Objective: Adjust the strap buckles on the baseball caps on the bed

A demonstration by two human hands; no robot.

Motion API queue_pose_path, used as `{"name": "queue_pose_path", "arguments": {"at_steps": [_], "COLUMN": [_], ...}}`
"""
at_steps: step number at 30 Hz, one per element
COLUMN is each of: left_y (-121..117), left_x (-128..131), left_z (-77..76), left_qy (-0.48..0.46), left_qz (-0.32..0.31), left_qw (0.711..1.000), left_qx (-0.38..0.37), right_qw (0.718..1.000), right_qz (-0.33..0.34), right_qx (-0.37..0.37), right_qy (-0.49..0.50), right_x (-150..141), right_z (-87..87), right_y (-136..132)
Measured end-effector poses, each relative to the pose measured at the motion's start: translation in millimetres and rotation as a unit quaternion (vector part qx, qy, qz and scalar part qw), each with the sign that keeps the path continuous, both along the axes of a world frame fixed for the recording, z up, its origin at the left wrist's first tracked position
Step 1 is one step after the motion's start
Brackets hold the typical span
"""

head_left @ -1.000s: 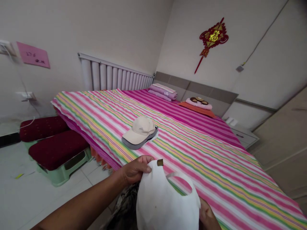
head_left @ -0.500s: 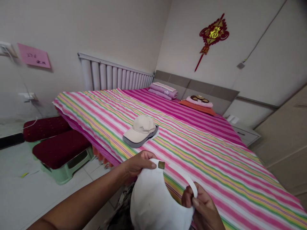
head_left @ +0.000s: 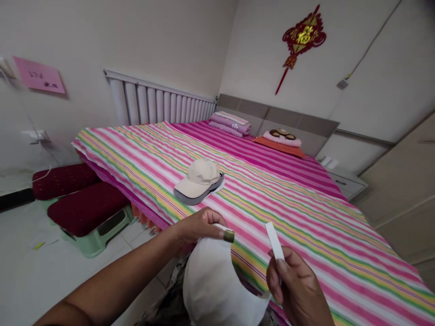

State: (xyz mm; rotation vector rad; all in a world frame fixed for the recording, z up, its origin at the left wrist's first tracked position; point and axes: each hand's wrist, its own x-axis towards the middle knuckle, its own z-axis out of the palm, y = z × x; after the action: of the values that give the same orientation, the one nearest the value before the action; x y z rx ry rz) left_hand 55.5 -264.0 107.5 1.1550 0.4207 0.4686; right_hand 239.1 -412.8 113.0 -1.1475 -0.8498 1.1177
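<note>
One wide bed [head_left: 326, 244] under a pink, yellow, green and white striped sheet fills the view, with a white ribbed radiator [head_left: 159, 102] beyond its far left corner and two dark red padded stools [head_left: 84, 208] on green plastic bases beside its left side. Near the bed's head lie folded lilac bedding [head_left: 231, 124] and a pink pillow [head_left: 282, 138] on an orange cushion [head_left: 278, 148]. Mid-bed, a beige baseball cap [head_left: 199, 176] sits on a grey cap [head_left: 185, 196]. Above the bed's near edge, the left hand [head_left: 199, 226] is closed on a white cap [head_left: 214, 276], its fingertips beside a small brass-coloured buckle [head_left: 229, 236]. The right hand [head_left: 295, 285], just apart from that cap, pinches a narrow white strap [head_left: 274, 241] upright between thumb and fingers.
</note>
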Motion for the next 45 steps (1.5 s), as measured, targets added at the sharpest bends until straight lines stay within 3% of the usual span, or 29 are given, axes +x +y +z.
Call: {"name": "queue_pose_path", "arguments": {"at_steps": [7,11,18,25,45], "left_y": [-3,-4,-5,-8,-7], "left_x": [2,4,4,2,3], "left_z": [-4.5,-8.8,-7.7,-1.6,-4.2], "left_qy": [-0.062,-0.082,-0.071,-0.045,-0.029], "left_qz": [-0.036,-0.062,-0.085,-0.1,-0.093], "left_qw": [0.995,0.994,0.993,0.993,0.995], "left_qx": [-0.064,-0.039,-0.039,-0.04,0.0], "right_qw": [0.992,0.992,0.99,0.979,0.968], "right_qz": [0.042,0.019,0.051,0.026,0.009], "right_qx": [-0.042,-0.054,-0.046,-0.031,-0.03], "right_qy": [-0.111,-0.115,-0.124,-0.198,-0.248], "right_x": [-12,-26,-23,-24,-31], "right_z": [17.5,26.5,21.6,21.3,26.1], "right_y": [5,6,12,15,16]}}
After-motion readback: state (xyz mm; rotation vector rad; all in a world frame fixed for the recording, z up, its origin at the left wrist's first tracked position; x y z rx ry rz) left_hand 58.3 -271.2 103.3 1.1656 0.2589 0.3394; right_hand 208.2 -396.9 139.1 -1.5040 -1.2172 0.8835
